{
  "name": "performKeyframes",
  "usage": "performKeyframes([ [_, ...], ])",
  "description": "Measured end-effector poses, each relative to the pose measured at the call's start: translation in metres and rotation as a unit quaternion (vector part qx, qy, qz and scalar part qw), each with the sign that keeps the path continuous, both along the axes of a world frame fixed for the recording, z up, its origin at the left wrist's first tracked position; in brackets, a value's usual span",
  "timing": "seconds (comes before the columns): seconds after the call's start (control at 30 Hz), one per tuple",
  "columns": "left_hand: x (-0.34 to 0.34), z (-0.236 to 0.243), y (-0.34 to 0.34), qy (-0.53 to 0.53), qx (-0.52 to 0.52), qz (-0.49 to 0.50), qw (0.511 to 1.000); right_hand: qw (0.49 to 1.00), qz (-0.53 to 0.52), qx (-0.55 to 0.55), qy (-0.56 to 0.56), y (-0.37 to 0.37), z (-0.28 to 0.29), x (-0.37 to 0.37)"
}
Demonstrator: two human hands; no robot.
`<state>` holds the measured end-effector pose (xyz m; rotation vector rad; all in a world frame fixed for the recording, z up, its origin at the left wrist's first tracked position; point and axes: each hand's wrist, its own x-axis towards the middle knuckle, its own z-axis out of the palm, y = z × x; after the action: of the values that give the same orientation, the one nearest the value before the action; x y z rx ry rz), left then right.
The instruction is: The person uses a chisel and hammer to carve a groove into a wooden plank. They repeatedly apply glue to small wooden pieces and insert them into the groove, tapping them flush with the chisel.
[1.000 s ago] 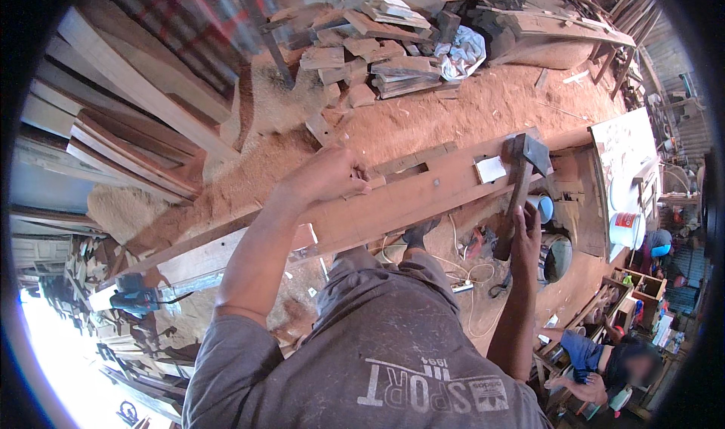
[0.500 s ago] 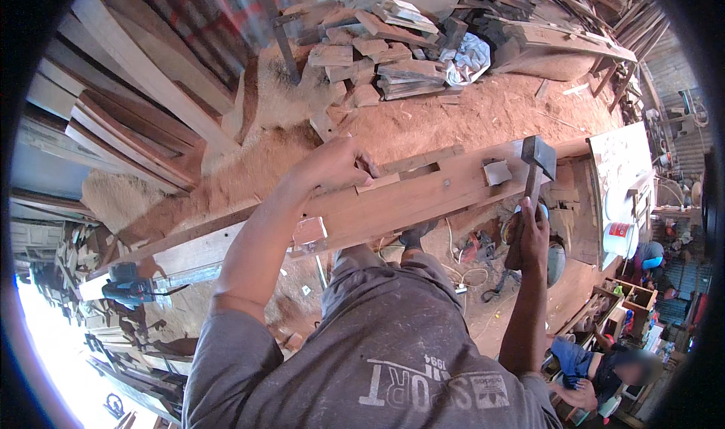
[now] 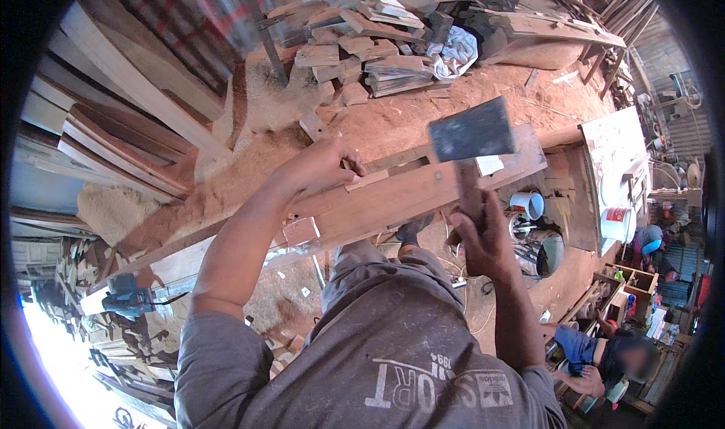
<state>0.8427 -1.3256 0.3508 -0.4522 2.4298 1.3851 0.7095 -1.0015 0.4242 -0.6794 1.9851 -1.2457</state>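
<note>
A long wooden beam (image 3: 396, 199) lies across in front of me, a dark slot along its far edge. My left hand (image 3: 326, 162) is closed over that edge, its fingertips on a small pale wooden piece (image 3: 368, 180) beside the slot. My right hand (image 3: 485, 231) grips the handle (image 3: 469, 186) of a mallet, the fingers wrapped round it. Its dark, blocky head (image 3: 472, 131) is raised above the beam's right part and partly covers a white sheet-like piece (image 3: 489, 165) there. Closer to my left forearm, another pale rectangular piece (image 3: 301, 231) lies on the beam.
A dark power tool (image 3: 128, 294) sits at the beam's left end. Stacked offcuts (image 3: 400, 74) and a white cloth bundle (image 3: 455, 53) lie beyond, on the dusty ground. Buckets (image 3: 527, 205) stand to the right, near a pale board (image 3: 615, 146). Another person (image 3: 600, 357) sits at lower right.
The mallet has swung left, and its head now looks larger and nearer to me. My right hand moved left with it. My left hand stays at the small wooden piece; the view shifted slightly.
</note>
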Motion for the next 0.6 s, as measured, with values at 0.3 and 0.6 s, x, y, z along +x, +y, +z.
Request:
performKeyframes([
  [0.3, 0.017, -0.027, 0.003, 0.098, 0.059, 0.043, 0.993, 0.918, 0.185, 0.188, 0.297, -0.008, -0.014, 0.022],
  [0.6, 0.018, -0.027, 0.004, 0.086, 0.039, 0.037, 0.995, 0.88, 0.222, 0.276, 0.316, -0.024, -0.006, 0.041],
])
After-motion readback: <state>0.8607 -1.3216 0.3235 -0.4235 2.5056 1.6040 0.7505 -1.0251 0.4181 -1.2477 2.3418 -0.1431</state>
